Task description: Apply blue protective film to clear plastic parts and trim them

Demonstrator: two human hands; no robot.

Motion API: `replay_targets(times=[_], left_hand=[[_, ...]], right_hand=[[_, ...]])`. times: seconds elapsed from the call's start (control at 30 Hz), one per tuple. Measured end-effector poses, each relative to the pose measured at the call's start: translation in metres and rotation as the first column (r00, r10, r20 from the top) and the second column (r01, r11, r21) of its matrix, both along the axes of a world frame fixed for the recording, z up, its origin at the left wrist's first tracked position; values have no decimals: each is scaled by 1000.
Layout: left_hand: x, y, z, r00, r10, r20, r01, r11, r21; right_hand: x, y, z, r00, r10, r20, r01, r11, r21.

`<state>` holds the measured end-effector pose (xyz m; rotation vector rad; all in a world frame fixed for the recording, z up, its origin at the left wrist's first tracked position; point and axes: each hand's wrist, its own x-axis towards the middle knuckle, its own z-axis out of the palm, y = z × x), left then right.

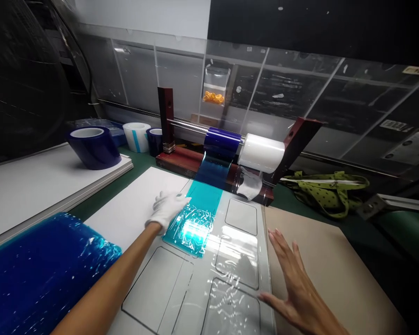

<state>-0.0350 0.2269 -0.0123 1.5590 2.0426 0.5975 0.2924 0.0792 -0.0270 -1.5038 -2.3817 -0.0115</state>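
Two hands flanked a shiny turquoise-blue strip of plastic film (205, 196) in the middle of the frame. Its long axis ran from a dark blue roll (222, 140) at the upper centre, slanting down and slightly left to a free end just below the frame's centre. The white-gloved left hand (165, 210) was much the nearer: it lay against the strip's left edge, so the film's width extended to its right. Its fingers reached out towards the film, but blur hid whether they pressed flat or pinched the edge; I cannot tell. The bare right hand (293, 279), at lower right, was spread wide, thumb apart, holding nothing, and well apart from the strip. Between that hand and the film lay a glossy clear sheet with black-outlined rounded rectangles (241, 216). The roll sat on a metal rod in a dark red wooden stand (179, 160), beside a white roll (263, 152), on the green counter (104, 195).
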Motion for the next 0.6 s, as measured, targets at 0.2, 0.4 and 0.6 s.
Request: replay_targets(times=[0.2, 0.4, 0.6], left_hand=[[7, 30, 0, 995, -65, 82, 63, 998, 29], [-8, -23, 10, 893, -135, 429, 148, 989, 3], [-33, -77, -3, 755, -40, 655, 140, 985, -101]], right_hand=[[4, -17, -2, 1000, -8, -27, 11, 994, 106], [-5, -39, 9, 963, -67, -262, 84, 995, 51], [-66, -26, 29, 628, -396, -669, 65, 884, -462]])
